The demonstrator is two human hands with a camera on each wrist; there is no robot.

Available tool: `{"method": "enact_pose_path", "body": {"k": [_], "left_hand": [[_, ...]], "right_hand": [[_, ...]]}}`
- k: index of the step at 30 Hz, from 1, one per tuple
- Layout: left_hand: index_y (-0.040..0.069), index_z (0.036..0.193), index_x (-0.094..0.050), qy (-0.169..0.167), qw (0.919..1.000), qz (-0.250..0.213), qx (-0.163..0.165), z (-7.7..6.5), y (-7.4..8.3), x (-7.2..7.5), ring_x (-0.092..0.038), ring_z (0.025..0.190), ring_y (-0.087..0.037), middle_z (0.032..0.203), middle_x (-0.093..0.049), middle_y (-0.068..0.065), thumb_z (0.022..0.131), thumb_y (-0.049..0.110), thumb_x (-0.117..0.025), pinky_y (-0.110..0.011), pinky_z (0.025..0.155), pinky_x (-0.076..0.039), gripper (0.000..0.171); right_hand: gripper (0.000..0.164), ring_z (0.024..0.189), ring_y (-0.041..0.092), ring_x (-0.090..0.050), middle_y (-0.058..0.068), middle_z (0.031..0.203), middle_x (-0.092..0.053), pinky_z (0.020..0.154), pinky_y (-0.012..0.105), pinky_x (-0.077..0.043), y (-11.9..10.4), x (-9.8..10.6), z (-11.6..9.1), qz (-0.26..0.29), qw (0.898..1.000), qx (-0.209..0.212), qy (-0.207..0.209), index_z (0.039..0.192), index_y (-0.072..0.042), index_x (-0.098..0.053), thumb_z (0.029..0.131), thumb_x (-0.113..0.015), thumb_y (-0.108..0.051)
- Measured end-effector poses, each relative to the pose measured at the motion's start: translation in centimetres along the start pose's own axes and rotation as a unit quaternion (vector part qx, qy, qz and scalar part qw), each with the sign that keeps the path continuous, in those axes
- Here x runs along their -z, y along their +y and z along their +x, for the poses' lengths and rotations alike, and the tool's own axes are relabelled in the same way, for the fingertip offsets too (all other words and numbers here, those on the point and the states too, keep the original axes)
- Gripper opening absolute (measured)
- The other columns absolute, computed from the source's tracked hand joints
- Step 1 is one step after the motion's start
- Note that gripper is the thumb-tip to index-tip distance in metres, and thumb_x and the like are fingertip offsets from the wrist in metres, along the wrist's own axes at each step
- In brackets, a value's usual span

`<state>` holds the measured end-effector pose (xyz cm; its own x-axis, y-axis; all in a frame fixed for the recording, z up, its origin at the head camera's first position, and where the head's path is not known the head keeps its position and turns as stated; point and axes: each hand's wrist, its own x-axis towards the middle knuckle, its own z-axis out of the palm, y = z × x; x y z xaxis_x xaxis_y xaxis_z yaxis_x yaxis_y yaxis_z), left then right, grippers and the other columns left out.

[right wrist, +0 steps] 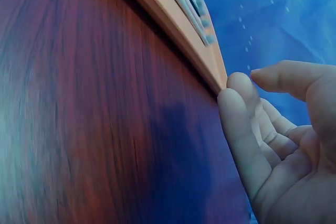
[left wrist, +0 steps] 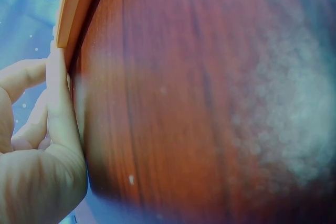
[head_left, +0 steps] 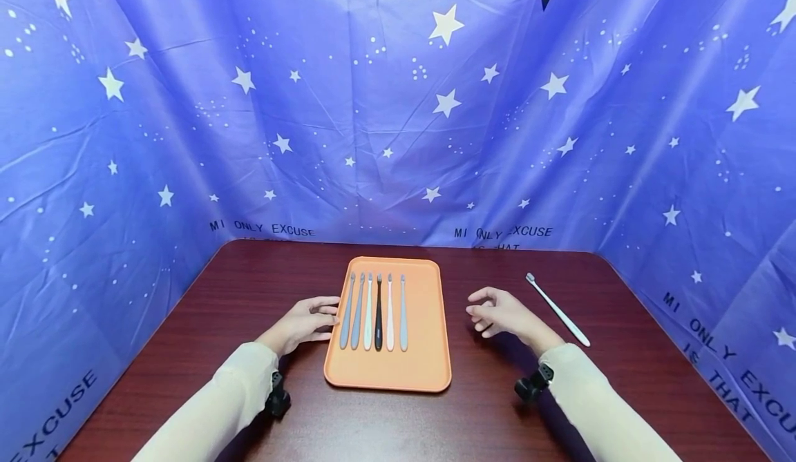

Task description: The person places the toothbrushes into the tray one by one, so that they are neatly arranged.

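Note:
An orange tray (head_left: 425,327) lies on the table with several toothbrushes side by side in it, heads toward the far end. Among them are a black toothbrush (head_left: 378,320), a pink one and grey-blue ones. My left hand (head_left: 300,325) is at the tray's left rim, fingertips right at the edge, the fingers loosely extended. To the right of the tray, my right hand (head_left: 506,315) hovers with loosely bent fingers and holds nothing. Beyond that hand, a pale toothbrush (head_left: 560,312) lies slanted on the table.
The dark red wooden table (head_left: 485,420) carries the tray near its middle. A blue star-printed curtain (head_left: 385,103) encloses the back and both sides. Each wrist wears a black camera, such as the right camera (head_left: 533,383).

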<state>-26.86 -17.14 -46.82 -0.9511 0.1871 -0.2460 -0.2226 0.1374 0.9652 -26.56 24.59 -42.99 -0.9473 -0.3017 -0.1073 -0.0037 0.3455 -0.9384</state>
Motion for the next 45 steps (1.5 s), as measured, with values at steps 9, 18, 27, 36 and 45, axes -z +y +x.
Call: {"method": "enact_pose_path", "body": {"k": [9, 18, 27, 36, 45], "left_hand": [[0.001, 0.144, -0.050, 0.001, 1.0000, -0.004, 0.006, 0.0, -0.1, 0.0, -0.067, 0.100, -0.023, 0.122, -0.062, -0.018, 0.092, 0.000, -0.070, -0.042, 0.084, -0.060, 0.056], [0.001, 0.144, -0.051, 0.005, 0.9999, -0.009, 0.010, 0.1, 0.0, 0.0, -0.067, 0.099, -0.022, 0.122, -0.062, -0.017, 0.091, -0.001, -0.070, -0.042, 0.084, -0.060, 0.056], [0.001, 0.143, -0.052, 0.005, 0.9999, -0.007, 0.009, 0.1, 0.1, -0.2, -0.067, 0.099, -0.022, 0.122, -0.062, -0.017, 0.092, -0.001, -0.069, -0.042, 0.084, -0.060, 0.055], [0.002, 0.143, -0.052, 0.006, 0.9999, -0.006, 0.006, 0.0, 0.2, -0.1, -0.067, 0.098, -0.022, 0.122, -0.062, -0.017, 0.092, -0.001, -0.069, -0.042, 0.084, -0.060, 0.054], [0.001, 0.144, -0.051, 0.004, 0.9999, -0.009, 0.003, 0.0, 0.1, 0.0, -0.067, 0.101, -0.023, 0.122, -0.062, -0.018, 0.092, -0.001, -0.068, -0.042, 0.085, -0.059, 0.055]], "right_hand": [[0.044, 0.070, 0.015, -0.065, 0.013, 0.089, -0.066, 0.059, 0.030, -0.059, 1.5, 4.3, -1.5, 0.005, 1.000, -0.010, 0.020, 0.128, 0.017, -0.045, 0.097, -0.061, -0.009], [0.047, 0.073, 0.012, -0.066, 0.010, 0.092, -0.065, 0.063, 0.028, -0.059, 2.0, 7.8, -3.3, 0.036, 0.998, -0.032, 0.040, 0.131, 0.020, -0.040, 0.098, -0.058, -0.009], [0.040, 0.074, 0.010, -0.066, 0.001, 0.096, -0.068, 0.064, 0.027, -0.058, 3.7, 10.1, -4.9, 0.028, 0.996, -0.046, 0.070, 0.127, 0.016, -0.047, 0.100, -0.057, -0.012], [0.043, 0.070, 0.008, -0.064, 0.000, 0.090, -0.068, 0.060, 0.025, -0.056, 5.2, 12.4, -5.7, -0.004, 0.991, -0.067, 0.114, 0.130, 0.020, -0.042, 0.102, -0.053, -0.011], [0.046, 0.069, 0.009, -0.062, -0.001, 0.083, -0.066, 0.059, 0.026, -0.055, 6.1, 13.6, -5.6, -0.047, 0.986, -0.080, 0.136, 0.130, 0.020, -0.044, 0.099, -0.056, -0.013]]}}
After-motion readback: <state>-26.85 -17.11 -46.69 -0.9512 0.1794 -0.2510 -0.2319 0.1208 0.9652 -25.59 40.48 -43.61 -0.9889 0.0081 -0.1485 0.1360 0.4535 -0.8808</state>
